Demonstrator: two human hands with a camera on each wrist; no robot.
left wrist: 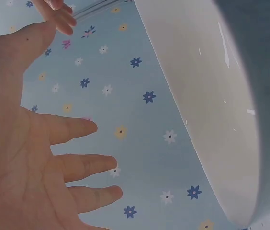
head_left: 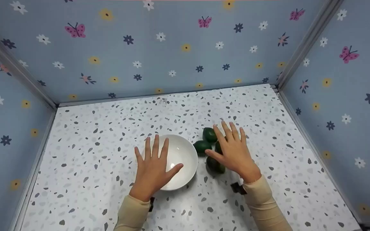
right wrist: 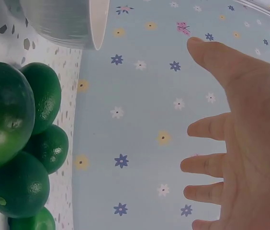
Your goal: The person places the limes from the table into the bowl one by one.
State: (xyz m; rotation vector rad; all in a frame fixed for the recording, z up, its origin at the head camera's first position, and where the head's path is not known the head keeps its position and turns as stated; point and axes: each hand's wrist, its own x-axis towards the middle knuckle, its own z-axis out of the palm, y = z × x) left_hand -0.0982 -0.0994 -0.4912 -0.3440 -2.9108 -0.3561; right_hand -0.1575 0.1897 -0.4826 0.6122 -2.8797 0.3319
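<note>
A white bowl (head_left: 186,157) sits near the middle of the table. My left hand (head_left: 153,170) hangs over the bowl's left side, palm down with fingers straight and spread, holding nothing; part of the bowl is hidden beneath it. Just right of the bowl lie several glossy dark green limes (head_left: 202,147), close together. Over their right side is my right hand (head_left: 234,152), its fingers also spread and nothing in its grasp. It covers part of the group in the head view. The right wrist view shows the limes (right wrist: 17,184) bunched on the table, well below the open palm.
The white speckled tabletop (head_left: 92,154) is enclosed at the back and both sides by blue panels (head_left: 159,54) with flowers and butterflies. Grey metal strips (head_left: 300,48) run along the panel corners. Dark straps or mounts (head_left: 238,188) show at both wrists.
</note>
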